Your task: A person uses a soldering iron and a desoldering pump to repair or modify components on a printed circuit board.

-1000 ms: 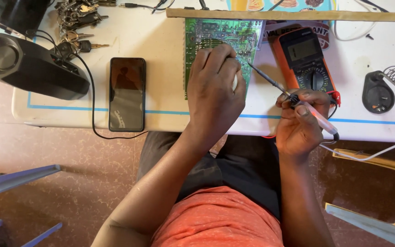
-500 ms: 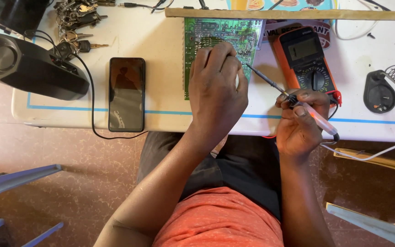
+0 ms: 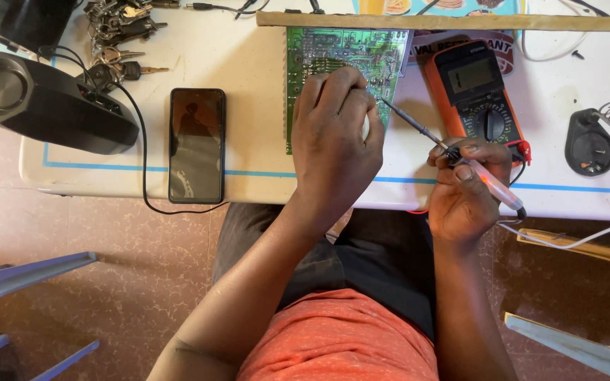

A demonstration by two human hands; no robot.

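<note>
A green circuit board [image 3: 323, 49] lies flat on the white table [image 3: 248, 63]. My left hand [image 3: 337, 144] rests over the board's near half, fingers curled around a small white object that is mostly hidden. My right hand [image 3: 467, 190] grips a soldering iron [image 3: 460, 161] like a pen, just right of the board. The iron's thin dark tip points up and left and meets the board's right edge close to my left fingers.
An orange multimeter [image 3: 476, 88] lies behind my right hand. A black phone [image 3: 196, 144], a black speaker [image 3: 44, 106], keys [image 3: 118, 32] and a cable sit left. A soldering stand [image 3: 601, 134] is far right. A wooden strip [image 3: 453, 21] crosses the back. Chairs flank me.
Both hands hold nearly the same pose. The iron's tip stays at the board's right edge; only slight shifts of the right hand show.
</note>
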